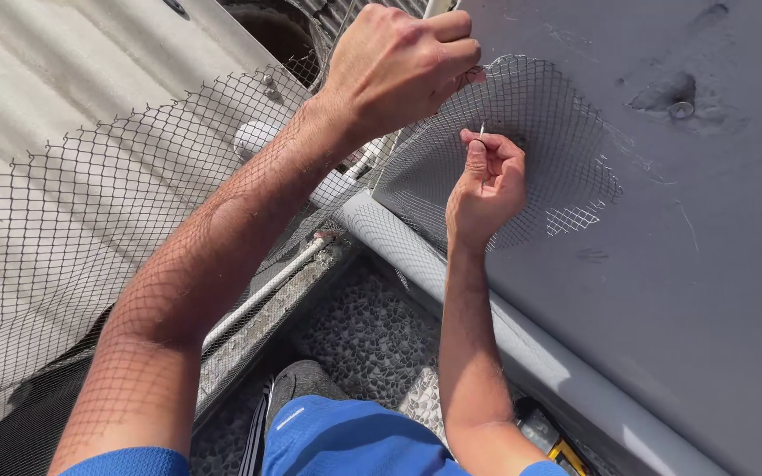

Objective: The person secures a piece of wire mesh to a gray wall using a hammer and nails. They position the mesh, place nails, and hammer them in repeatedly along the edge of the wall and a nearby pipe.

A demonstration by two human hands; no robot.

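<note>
Now the left hand [394, 66] is clenched on the top edge of a curved piece of fine wire mesh [540, 159], which lies against a grey painted surface [690, 291]. Just below it, the right hand [487, 189] pinches a thin short wire [481, 129] between thumb and fingers, touching the mesh. Under the left forearm spreads a coarser dark netting [72, 229]. Below the right arm runs a grey pipe [522, 344]; lower, a blue knee [346, 436] shows.
</note>
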